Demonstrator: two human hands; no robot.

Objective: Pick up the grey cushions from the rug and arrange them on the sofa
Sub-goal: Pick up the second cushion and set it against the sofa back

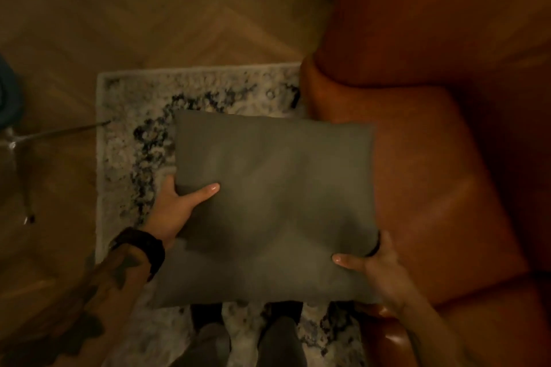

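Note:
A grey cushion [274, 182] is held flat in the air over the rug [128, 116] and the front edge of the brown leather sofa [432, 158]. My left hand [176, 208] grips its left edge, thumb on top. My right hand [378, 268] grips its near right corner, thumb on top. A second grey cushion [238, 283] seems to sit right beneath the first, its lower half showing; I cannot tell whether both hands hold it too. The frame is dim and blurred.
The patterned rug lies on a herringbone wood floor [179, 24]. The sofa's rounded arm [417, 24] rises at the upper right. Thin metal legs of some furniture [26, 158] stand at the left. My feet [244, 337] are on the rug below the cushions.

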